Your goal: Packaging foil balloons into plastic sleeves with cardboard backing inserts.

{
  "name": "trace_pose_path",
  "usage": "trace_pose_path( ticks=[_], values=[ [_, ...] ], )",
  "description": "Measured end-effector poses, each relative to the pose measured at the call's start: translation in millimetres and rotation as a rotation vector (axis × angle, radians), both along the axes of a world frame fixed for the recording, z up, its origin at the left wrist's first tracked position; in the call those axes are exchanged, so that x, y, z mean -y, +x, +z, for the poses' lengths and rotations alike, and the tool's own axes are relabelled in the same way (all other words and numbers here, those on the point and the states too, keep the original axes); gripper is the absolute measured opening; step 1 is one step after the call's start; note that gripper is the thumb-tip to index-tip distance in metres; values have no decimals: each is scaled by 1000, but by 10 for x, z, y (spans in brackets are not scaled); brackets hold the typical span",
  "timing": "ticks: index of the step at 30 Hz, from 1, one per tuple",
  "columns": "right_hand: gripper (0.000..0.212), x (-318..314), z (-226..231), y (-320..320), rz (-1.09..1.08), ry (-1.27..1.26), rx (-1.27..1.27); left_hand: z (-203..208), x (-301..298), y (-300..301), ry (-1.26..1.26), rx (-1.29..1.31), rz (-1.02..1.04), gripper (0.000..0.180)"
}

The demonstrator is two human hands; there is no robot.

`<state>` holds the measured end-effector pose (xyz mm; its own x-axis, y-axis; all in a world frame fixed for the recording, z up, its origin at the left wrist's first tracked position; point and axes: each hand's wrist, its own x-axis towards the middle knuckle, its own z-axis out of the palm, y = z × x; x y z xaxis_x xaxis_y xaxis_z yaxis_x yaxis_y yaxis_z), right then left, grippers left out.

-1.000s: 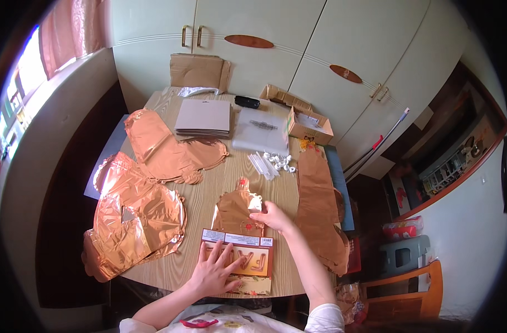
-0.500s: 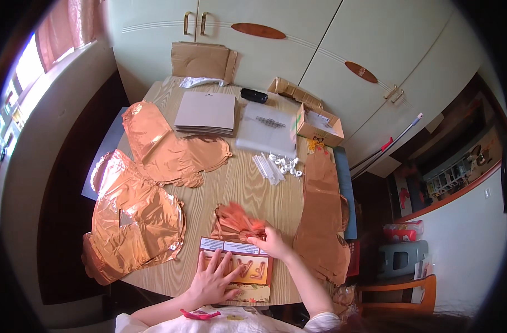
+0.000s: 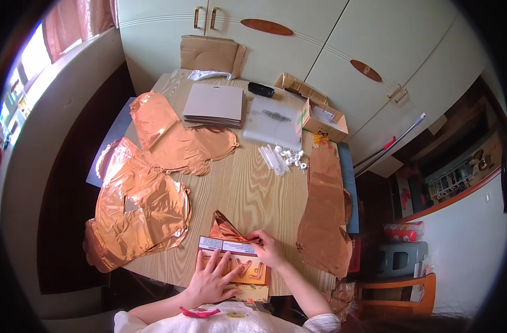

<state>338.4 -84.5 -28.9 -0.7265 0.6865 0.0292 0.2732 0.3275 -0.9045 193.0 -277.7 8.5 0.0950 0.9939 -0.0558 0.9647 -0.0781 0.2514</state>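
1. Copper foil (image 3: 227, 226) beyond the left hand (image 3: 209, 283) has moved: a second ago it lay spread out, half a second ago it was a blur, and now it is bunched into a creased fold, its peak pointing away from the hands
2. That change suggests the work in hand is at a folding stage, with the foil gathered at the far edge of the printed card (image 3: 254, 273)
3. Left hand lies flat with fingers spread on the card; right hand (image 3: 270, 252) pinches the right end of the foil, just beside the card's far right corner
4. Counted near the hands: two hands, one card, one foil piece between them and the bare surface (image 3: 237, 183) beyond
5. Left of the left hand: two foil heaps (image 3: 159, 216); right of the right hand: one foil pile (image 3: 323, 205)
6. Well beyond both hands: one stack of grey boards (image 3: 213, 102), one black case (image 3: 260, 89), one open carton (image 3: 325, 132); white rings (image 3: 291, 158) and clear strips (image 3: 274, 162) overlap too much to count
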Motion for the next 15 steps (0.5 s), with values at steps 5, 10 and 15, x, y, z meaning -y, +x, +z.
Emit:
trace_pose_path(
  ticks=[5, 10, 15],
  values=[
    [19, 159, -44, 71, 88, 145, -44, -5, 165, 22, 1, 19, -3, 67],
    [21, 213, -5, 27, 7, -39, -8, 21, 160, -15, 51, 49, -7, 58],
    [19, 247, 34, 26, -3, 48, -141, 77, 74, -113, 155, 7, -43, 48]
  ],
)
